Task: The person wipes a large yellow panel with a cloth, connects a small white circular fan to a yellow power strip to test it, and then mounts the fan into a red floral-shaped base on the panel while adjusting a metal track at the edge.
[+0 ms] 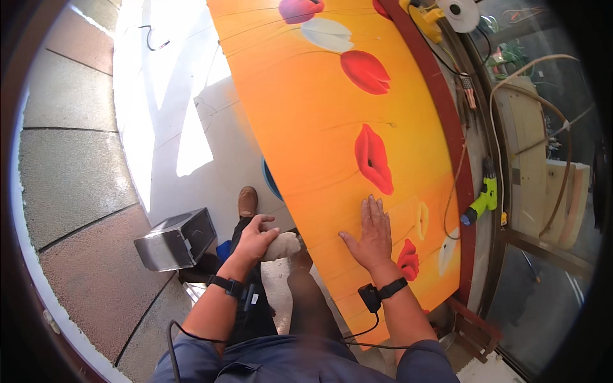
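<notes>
Resting R hand (372,239) flat on orange floral panel (319,185), fingers slightly spread. L hand (251,244) curled onto pale wad (281,247), just off panel's L edge. Panel runs diag. from top of view to lower R. Clutter: green power tool (483,199) just R of red strip (470,236); white roll (466,14) + yellow tool (423,22) top R. Metal box (172,241) on floor L, nr brown boot (248,201) (blue rim (269,179) part-hidden by panel).

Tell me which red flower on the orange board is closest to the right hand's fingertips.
The tall red flower just beyond the right hand: its lower end nearly meets the fingertips. The small red flower sits lower; the others lie farther up.
</notes>
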Demonstrator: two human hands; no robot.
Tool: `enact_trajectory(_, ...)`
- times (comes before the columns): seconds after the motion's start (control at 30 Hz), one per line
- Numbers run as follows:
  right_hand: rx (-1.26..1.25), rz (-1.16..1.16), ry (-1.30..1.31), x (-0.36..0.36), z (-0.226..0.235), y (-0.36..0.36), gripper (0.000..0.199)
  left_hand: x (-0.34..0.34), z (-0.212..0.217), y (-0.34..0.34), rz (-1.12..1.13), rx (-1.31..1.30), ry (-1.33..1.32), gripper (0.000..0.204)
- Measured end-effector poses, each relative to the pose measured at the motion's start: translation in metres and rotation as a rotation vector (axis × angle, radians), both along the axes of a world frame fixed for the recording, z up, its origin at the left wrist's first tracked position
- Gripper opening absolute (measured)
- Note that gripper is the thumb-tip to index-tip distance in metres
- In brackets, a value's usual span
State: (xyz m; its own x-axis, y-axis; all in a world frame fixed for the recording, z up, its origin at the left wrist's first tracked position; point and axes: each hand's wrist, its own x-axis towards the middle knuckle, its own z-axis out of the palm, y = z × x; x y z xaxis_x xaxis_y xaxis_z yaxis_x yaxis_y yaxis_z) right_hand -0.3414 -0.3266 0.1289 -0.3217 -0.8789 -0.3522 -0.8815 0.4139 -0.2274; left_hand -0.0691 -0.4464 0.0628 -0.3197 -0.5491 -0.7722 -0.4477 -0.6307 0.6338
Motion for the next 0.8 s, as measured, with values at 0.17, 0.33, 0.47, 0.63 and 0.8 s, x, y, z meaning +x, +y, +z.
enact_trajectory(0.17,-0.031,0.152,0.012,0.033,-0.029,-0.103,0.093,-0.012,-0.021,-0.071,-0.044,0.106,0.336,0.069)
enact_trajectory(0.33,-0.044,0.289,0.062,0.034,-0.054,-0.121,0.090,-0.025,-0.028,-0.091,-0.101,0.550,0.764,0.055)
enact_trajectory(0.47,-0.134,0.317,0.096,0.033,-0.070,-0.109,0.088,-0.031,-0.045,-0.069,0.202,0.872,0.886,0.054)
enact_trajectory(0.63,-0.168,0.331,0.123,0.037,-0.070,-0.116,0.086,-0.033,-0.057,-0.059,0.278,0.925,0.906,0.051)
enact_trajectory(0.8,-0.166,0.327,0.140,0.040,-0.071,-0.119,0.084,-0.037,-0.068,-0.047,0.309,0.870,0.921,0.045)
